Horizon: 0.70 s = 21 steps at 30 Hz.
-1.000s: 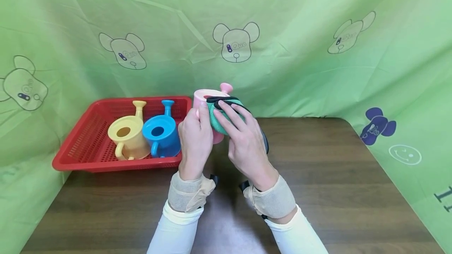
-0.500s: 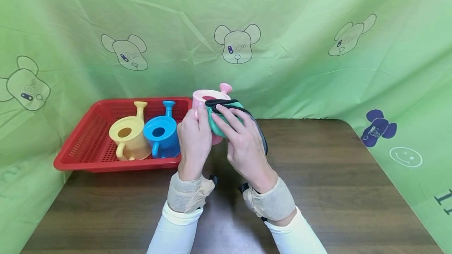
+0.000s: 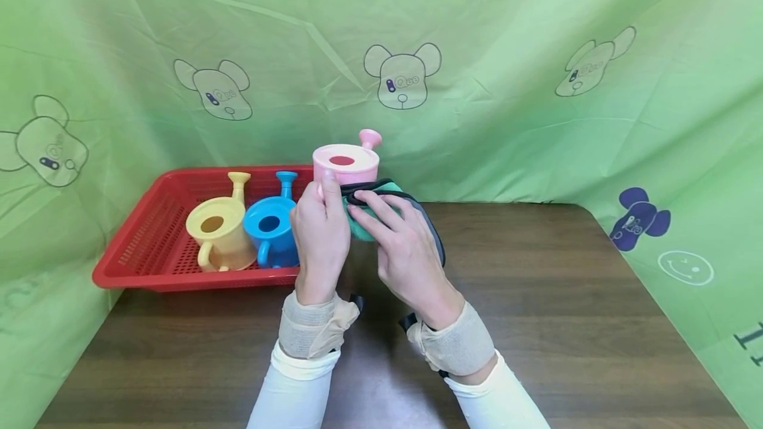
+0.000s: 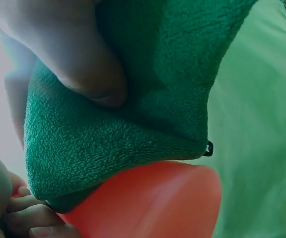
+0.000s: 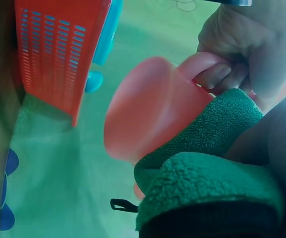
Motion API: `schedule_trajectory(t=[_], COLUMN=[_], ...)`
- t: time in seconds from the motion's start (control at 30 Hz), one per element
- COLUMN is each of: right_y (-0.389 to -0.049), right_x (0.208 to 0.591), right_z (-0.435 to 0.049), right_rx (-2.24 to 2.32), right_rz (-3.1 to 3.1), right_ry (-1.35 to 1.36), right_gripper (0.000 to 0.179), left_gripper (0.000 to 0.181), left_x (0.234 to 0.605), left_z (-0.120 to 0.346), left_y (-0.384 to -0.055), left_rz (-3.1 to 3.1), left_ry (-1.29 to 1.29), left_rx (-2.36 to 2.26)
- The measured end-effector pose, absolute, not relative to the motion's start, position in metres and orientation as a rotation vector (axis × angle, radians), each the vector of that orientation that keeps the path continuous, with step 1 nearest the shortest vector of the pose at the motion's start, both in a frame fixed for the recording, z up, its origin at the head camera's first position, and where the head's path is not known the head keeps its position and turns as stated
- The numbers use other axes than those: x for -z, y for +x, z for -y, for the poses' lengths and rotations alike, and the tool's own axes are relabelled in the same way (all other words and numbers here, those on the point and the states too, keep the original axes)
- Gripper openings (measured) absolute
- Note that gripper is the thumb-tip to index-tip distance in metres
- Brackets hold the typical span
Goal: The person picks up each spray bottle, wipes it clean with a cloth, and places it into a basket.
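My left hand [image 3: 322, 237] grips a pink toy watering can [image 3: 352, 165] by its handle, above the table. In the right wrist view, curled fingers go round that handle [image 5: 200, 63], and the can's base faces the camera. A green terry cloth [image 3: 361, 232] with black edging lies folded against the can's right side. My right hand [image 3: 411, 253] holds this cloth, its fingers spread over the outside. From the left wrist view, the right thumb [image 4: 96, 79] presses into the cloth [image 4: 118, 153] and the can [image 4: 158, 203] shows below. The cloth covers part of the can's wall.
A red perforated basket [image 3: 140, 243] stands on the left of the brown wooden table [image 3: 566, 323]. Inside it are a yellow watering can [image 3: 229, 243] and a blue watering can [image 3: 277, 237], side by side. A green printed curtain [image 3: 507, 124] surrounds the table.
The pink can has shifted slightly left and up, and more of its top shows. The right hand and cloth have slid lower along its side. Both hands keep their hold.
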State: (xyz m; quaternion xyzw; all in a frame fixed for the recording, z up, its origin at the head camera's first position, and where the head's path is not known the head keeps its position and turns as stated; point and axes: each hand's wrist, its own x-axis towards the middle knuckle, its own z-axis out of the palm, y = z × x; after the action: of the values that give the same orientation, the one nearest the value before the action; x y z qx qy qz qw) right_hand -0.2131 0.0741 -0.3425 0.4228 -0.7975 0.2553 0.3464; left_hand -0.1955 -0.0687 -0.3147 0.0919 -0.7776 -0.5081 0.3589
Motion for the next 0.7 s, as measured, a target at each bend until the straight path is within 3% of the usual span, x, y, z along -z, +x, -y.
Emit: schedule_trajectory(t=[0.7], right_y=[-0.2119], right_x=[0.3448], right_z=[-0.0707], right_rx=[-0.654], right_rz=[2.087], right_ry=[1.199], right_gripper=[0.054], left_gripper=[0.043], left_x=[0.3083], left_z=[0.0767], left_y=[-0.1927], left_rz=[1.836], left_ry=[0.271], left_rx=[1.276])
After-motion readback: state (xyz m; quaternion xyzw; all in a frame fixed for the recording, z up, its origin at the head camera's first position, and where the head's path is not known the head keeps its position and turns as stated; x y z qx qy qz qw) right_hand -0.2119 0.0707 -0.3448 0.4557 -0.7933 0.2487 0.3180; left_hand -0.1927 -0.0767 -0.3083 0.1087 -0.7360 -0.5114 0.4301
